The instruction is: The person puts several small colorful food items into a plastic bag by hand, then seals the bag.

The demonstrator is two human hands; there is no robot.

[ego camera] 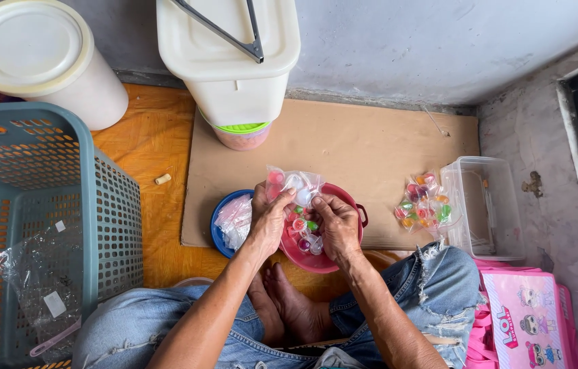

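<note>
Along the left edge of the floor I see a big teal basket [36, 225] with a crumpled clear bag [39, 273] inside, and by the far wall a white lidded bucket [36, 58] and a white bin [231, 58]. Next in size, a cardboard sheet [364, 157] covers the floor ahead of my knees; at its right edge stands a clear plastic box [487, 205], with a filled packet of coloured jelly cups [424, 201] just beside it. At its near edge sits a red bowl [343, 195] of loose jelly cups, touching a blue lid [220, 215] on its left. Over the bowl, my left hand [268, 219] and right hand [335, 225] both pinch a small clear bag [292, 183] holding what look like several cups, fingers closed on its lower edge
</note>
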